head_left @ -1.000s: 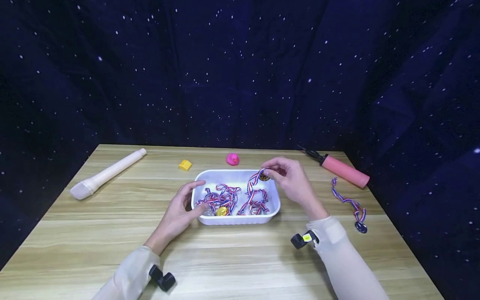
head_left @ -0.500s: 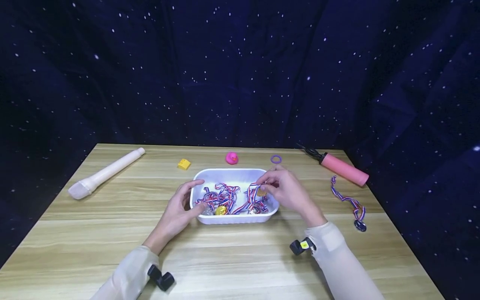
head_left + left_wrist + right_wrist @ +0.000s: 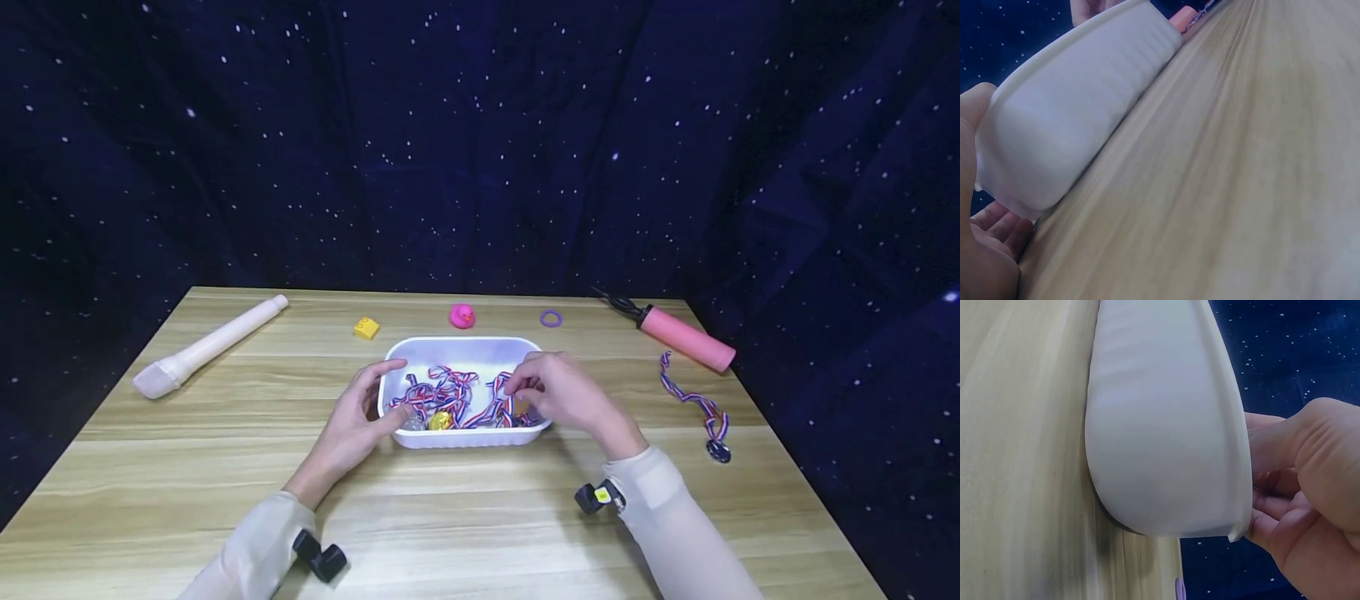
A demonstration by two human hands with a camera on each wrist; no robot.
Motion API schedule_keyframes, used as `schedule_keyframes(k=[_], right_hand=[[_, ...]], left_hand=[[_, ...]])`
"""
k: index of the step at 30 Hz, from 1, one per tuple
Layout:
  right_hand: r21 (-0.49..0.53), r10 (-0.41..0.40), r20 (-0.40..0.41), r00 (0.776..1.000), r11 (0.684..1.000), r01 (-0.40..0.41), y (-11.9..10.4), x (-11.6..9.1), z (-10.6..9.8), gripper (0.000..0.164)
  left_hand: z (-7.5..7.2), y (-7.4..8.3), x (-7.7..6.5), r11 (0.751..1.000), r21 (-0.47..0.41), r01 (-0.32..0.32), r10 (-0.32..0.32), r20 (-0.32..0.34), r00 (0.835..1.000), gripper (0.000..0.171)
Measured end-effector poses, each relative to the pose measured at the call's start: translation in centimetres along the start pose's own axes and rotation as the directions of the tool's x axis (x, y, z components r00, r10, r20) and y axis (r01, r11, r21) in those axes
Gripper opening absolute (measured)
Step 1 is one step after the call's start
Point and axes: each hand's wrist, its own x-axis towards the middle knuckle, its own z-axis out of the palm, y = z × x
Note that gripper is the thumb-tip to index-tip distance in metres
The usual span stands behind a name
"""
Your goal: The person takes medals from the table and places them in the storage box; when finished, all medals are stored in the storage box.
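Note:
A white plastic tray point(image 3: 465, 438) stands on the table, holding several medals on red, white and blue ribbons. My left hand point(image 3: 351, 427) grips its left end, thumb over the near rim and fingers at the far corner. A gold medal point(image 3: 440, 420) lies near that thumb. Over the tray's right half, my right hand point(image 3: 558, 392) has its fingers bent in a pinch at a gold-orange medal point(image 3: 521, 406), low among the ribbons point(image 3: 498, 408). The tray wall point(image 3: 1166, 425) hides the right fingertips in the right wrist view.
Behind the tray are a yellow block point(image 3: 367, 328), a pink rubber duck point(image 3: 462, 316) and a purple ring point(image 3: 551, 318). A white microphone-shaped tube point(image 3: 210, 346) lies left. On the right lie a pink hand pump point(image 3: 686, 337) and a dark medal point(image 3: 718, 451) with ribbon.
My right hand has moved from the tray's far right rim down and toward me into the tray with the medal, uncovering the purple ring. My left hand has stayed on the tray.

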Motion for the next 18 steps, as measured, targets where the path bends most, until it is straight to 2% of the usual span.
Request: schedule_keyframes(k=[7, 13, 18], right_hand=[[-0.010, -0.020, -0.003, 1.000, 1.000, 0.020, -0.12, -0.16, -0.04, 0.023], [0.028, -0.018, -0.071, 0.997, 0.999, 0.020, -0.11, -0.20, -0.31, 0.025], [0.054, 0.030, -0.131, 0.991, 0.998, -0.023, -0.25, -0.24, -0.78, 0.020]], left_hand=[[-0.01, -0.01, 0.00, 1.000, -0.008, 0.011, -0.011, 0.005, 1.000, 0.068], [-0.02, 0.02, 0.00, 1.000, -0.006, 0.021, -0.021, 0.008, 1.000, 0.068], [-0.06, 0.06, -0.01, 1.000, -0.004, 0.020, -0.020, 0.007, 1.000, 0.067]])
